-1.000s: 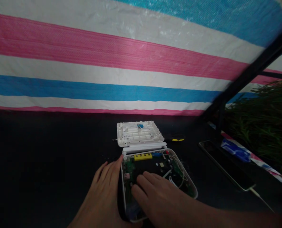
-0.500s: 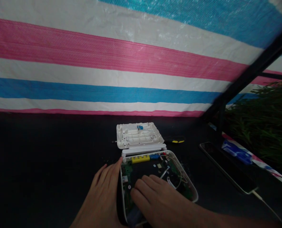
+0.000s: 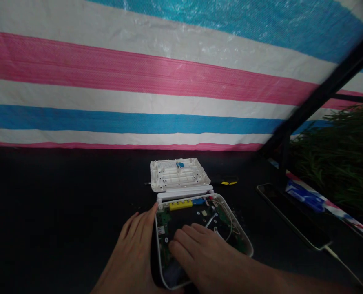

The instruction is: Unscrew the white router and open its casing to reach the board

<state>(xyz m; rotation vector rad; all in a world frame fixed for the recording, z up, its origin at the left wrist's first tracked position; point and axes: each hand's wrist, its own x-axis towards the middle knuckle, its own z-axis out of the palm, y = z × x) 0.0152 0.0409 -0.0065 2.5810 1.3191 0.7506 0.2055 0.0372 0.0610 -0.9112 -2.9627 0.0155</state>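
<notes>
Under the right hand (image 3: pixel 200 252) lies an opened device (image 3: pixel 184 217).

Stretches black as a broad surface (image 3: pixel 62 212). Carries, toward the middle of the far edge, a white cover (image 3: pixel 181 174) with ribbed side up, and just right of it a dark handle (image 3: pixel 229 183) with yellow marks. Bears, farther from that edge, an open white casing (image 3: pixel 245 237), with a white bar (image 3: pixel 184 192) between casing and cover. Holds, toward the right edge, a dark-screened phone (image 3: pixel 291 214) with a pale cable (image 3: pixel 342 260) at its near end, plus a blue packet (image 3: pixel 305 196) just beside, closer to that edge.
</notes>
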